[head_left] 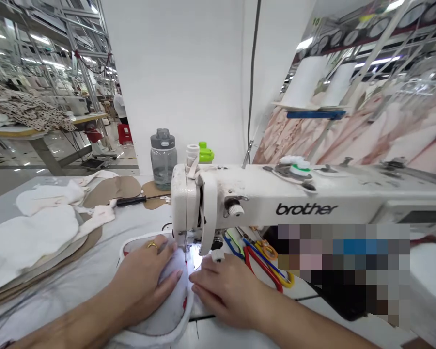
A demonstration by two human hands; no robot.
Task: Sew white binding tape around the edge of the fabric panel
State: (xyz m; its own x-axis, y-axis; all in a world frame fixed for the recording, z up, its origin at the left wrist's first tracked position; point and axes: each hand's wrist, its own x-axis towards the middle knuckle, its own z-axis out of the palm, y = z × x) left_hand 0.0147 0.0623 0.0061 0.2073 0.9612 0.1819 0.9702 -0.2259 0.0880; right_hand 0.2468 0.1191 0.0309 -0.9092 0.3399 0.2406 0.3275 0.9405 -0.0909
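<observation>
A white fabric piece with a rounded, pale padded edge point(159, 314) lies under the needle of a white sewing machine point(254, 198). My left hand point(140, 276), with a ring on one finger, rests flat on the fabric, thumb and fingers apart. On the other side of the needle, my right hand point(228, 288) has its thumb and forefinger closed together at the fabric's right edge. Small red marks show along that edge. The machine's lamp lights the spot between both hands. Part of the presser foot is hidden.
White cut pieces point(32, 237) and brown templates point(112, 191) lie at left, near a screwdriver point(131, 200). A grey bottle point(163, 160) stands behind the machine head. Scissors with red handles point(265, 269) and other tools lie beneath the arm. White thread cones point(305, 82) stand at upper right.
</observation>
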